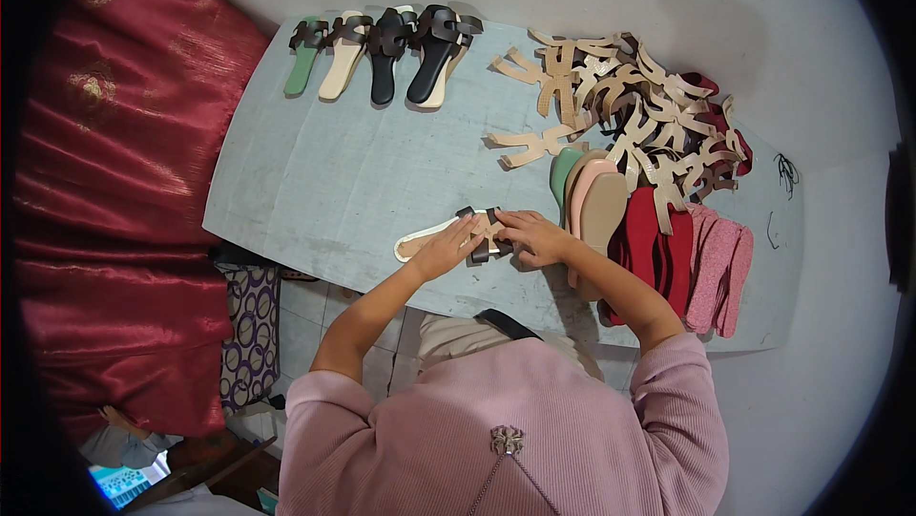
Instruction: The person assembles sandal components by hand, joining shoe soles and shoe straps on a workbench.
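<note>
A sandal sole (413,245) with a pale rim and tan middle lies sideways near the table's front edge. Across its right part sits a dark brown cut-out strap (480,253), its tan underside facing up. My left hand (448,249) rests on the strap's left side, fingers stretched out and laid flat. From the right, my right hand (536,237) presses its spread fingers on the strap's other side. Both palms face down, and they cover part of the strap and sole. How the strap joins the sole is hidden.
Finished sandals (434,67) in green, cream and black line the table's (315,163) far left. Tan and dark straps (658,105) are heaped at the far right. Beside my right forearm lie stacked tan soles (603,210), red pieces (673,249) and pink pieces (720,268). A red curtain (124,182) hangs left.
</note>
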A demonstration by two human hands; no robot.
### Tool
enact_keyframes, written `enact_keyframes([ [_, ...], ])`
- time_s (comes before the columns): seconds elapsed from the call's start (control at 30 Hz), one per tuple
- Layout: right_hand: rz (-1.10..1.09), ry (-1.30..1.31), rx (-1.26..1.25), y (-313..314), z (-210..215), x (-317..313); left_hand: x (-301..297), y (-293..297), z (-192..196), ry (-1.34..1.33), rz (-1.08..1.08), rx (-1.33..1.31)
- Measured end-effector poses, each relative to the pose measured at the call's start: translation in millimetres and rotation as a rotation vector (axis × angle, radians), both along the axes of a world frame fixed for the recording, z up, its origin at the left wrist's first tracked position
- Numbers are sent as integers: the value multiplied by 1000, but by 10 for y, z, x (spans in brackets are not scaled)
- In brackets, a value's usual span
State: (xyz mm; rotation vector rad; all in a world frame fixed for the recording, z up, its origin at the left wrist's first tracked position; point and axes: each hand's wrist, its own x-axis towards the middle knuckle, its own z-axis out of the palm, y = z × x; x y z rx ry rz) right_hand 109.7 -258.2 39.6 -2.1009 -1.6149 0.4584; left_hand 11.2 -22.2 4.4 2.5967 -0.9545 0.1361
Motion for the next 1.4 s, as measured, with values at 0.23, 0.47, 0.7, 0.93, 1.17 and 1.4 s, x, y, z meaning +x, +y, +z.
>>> enact_keyframes([
  [0.23,-65,156,109,7,-144,-25,103,21,-33,42,63,-130],
  [0.47,-198,217,206,52,-155,-90,241,112,221,275,96,-288],
  [0.7,-401,668,344,69,143,-61,370,108,604,713,243,-496],
  [0.93,-298,1099,372,-17,456,133,419,146,736,1024,120,-963],
  [1.17,-332,1263,204,-1,826,273,278,198,853,1189,107,-1087],
  [1.4,-279,1298,94,192,818,326,247,250,967,1270,298,-1076],
])
